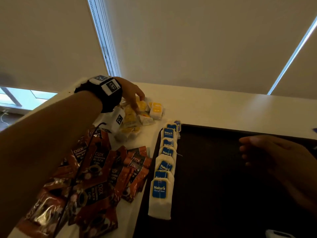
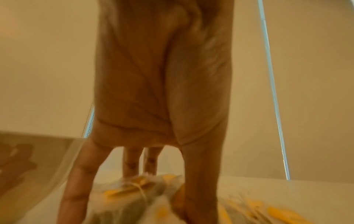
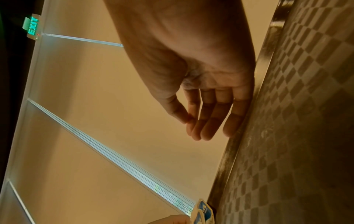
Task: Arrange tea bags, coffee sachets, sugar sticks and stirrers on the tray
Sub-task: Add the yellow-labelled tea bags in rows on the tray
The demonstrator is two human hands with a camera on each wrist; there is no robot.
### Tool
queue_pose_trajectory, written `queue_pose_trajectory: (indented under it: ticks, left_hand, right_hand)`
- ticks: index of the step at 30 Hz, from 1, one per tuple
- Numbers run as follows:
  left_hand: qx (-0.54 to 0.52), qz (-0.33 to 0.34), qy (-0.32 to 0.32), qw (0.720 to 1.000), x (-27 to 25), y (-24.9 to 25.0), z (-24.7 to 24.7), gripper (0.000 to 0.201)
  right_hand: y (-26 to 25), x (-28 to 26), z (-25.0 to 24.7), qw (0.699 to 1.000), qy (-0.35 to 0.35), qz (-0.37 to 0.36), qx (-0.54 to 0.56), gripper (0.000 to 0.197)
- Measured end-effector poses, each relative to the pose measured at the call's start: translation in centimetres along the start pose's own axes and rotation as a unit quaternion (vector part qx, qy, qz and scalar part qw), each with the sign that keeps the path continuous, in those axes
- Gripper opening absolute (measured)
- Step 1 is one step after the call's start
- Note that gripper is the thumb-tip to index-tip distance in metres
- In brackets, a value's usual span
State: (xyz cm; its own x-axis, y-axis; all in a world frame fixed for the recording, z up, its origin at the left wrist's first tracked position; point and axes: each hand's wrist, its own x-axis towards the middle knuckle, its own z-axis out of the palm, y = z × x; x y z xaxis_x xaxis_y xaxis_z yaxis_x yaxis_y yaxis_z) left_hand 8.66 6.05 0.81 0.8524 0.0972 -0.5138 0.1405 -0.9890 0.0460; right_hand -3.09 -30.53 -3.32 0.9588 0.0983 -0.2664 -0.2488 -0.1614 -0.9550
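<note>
A loose pile of yellow-tagged tea bags (image 1: 135,117) lies on the white table, left of the tray's far corner. My left hand (image 1: 139,104) reaches down into it. In the left wrist view the left hand (image 2: 145,195) has straight, spread fingers (image 2: 132,163) touching the blurred yellow-tagged tea bags (image 2: 134,188), thumb to the right. A row of blue-tagged tea bags (image 1: 165,166) overlaps along the left edge of the dark tray (image 1: 214,194). Brown coffee sachets (image 1: 101,169) are heaped under my left forearm. My right hand (image 1: 242,145) hovers over the tray, relaxed and empty; the right hand (image 3: 193,128) shows beside the tray's rim (image 3: 239,144).
The white table (image 1: 223,107) runs along a wall of drawn blinds with a bead chain (image 1: 104,40). A white object (image 1: 277,235) peeks in at the bottom right. The tray's base is checkered (image 3: 306,136), and an exit sign (image 3: 32,25) glows beyond.
</note>
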Motion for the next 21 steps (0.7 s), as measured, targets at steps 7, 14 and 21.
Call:
queue_pose_trajectory:
  ticks: [7,14,21]
  left_hand:
    - [-0.020,0.050,0.086,0.995,0.1,-0.5,0.8,0.022]
    - [-0.111,0.070,0.174,0.976,-1.7,-2.9,-0.2,0.026]
    - [-0.210,0.117,0.251,0.938,-7.4,-1.9,-2.4,0.023]
  right_hand:
    - [-0.2,0.1,0.0,1.000,0.000,0.008,-0.013,0.021]
    - [-0.4,-0.4,0.2,1.000,-0.006,-0.013,-0.009,0.021]
    - [-0.9,-1.0,0.7,0.999,-0.016,-0.033,0.008,0.021]
